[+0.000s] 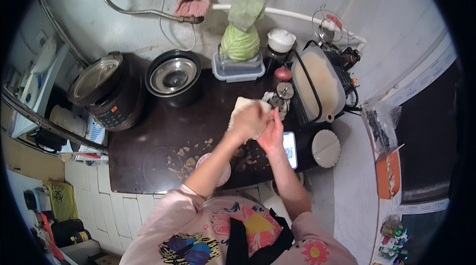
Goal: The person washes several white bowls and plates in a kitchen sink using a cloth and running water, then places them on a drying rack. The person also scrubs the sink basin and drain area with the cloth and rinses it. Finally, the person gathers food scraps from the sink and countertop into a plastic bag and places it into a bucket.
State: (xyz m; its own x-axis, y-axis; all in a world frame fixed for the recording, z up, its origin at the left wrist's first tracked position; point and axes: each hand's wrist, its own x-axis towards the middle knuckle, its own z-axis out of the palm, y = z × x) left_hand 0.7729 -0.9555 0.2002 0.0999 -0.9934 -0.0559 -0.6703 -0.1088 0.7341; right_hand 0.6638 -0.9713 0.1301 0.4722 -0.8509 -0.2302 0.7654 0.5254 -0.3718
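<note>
Above the middle of the dark table (156,153), my two hands meet. My left hand (247,122) is closed on a whitish cloth (241,106), which shows beyond and below its fingers. Close against it, my right hand (272,131) has its fingers near the other hand's fingertips; whether it grips the cloth too is unclear. A phone (290,150) with its screen lit lies by my right wrist. Beneath my left forearm is a partly hidden pinkish round dish (223,170). Brown crumbs and scraps (189,161) are scattered around it.
A pressure cooker (115,98) and a dark pot (173,75) stand at the back left. Behind my hands, a cabbage (241,44) rests on plastic containers (238,73). To the right are a red onion (282,74), a large tub (318,83) and a scalloped white plate (325,148).
</note>
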